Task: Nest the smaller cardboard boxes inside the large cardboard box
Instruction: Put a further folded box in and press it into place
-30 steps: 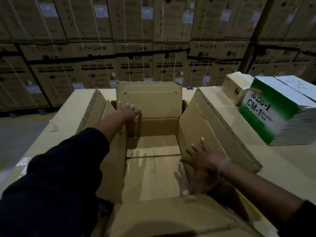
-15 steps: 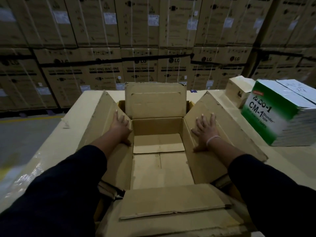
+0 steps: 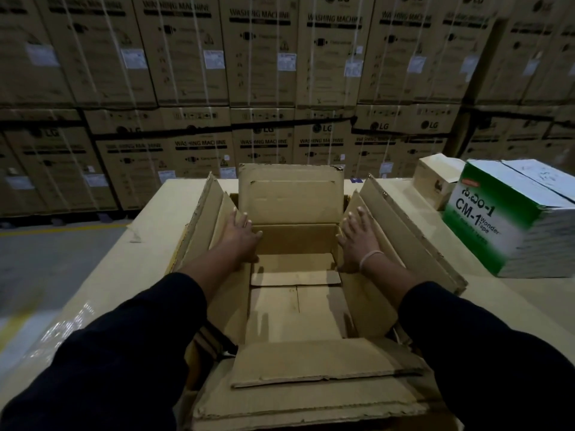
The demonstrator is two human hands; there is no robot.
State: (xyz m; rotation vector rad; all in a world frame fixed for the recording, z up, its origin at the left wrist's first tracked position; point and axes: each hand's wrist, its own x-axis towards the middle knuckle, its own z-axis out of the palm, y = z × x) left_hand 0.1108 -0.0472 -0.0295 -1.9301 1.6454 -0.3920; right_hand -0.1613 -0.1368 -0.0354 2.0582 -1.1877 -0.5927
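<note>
Right at the near edge of a big flat cardboard surface sits the large cardboard box, wide open with all its flaps standing up or folded out, and it looks like a second box is already sitting snug inside it, since the side walls show up as double layers. Left hand is flat against the inner left wall, fingers straight and spread a bit, pressing on the cardboard rather than gripping anything. Right hand does the same thing on the inner right wall, palm flat, fingers out, with a thin pale band round the wrist. Both arms are in dark sleeves. Far flap stands upright at the back, the near flaps lie folded toward the person. Bottom of the box is just bare cardboard flaps, nothing else lying in there. Over toward the right edge of the surface, well apart from the big box, there's a green and white box marked CM-1 Wonder Tape, and a small plain cardboard box just behind it, touching or nearly so, can't quite tell. Behind everything is a wall of stacked washing machine cartons.
</note>
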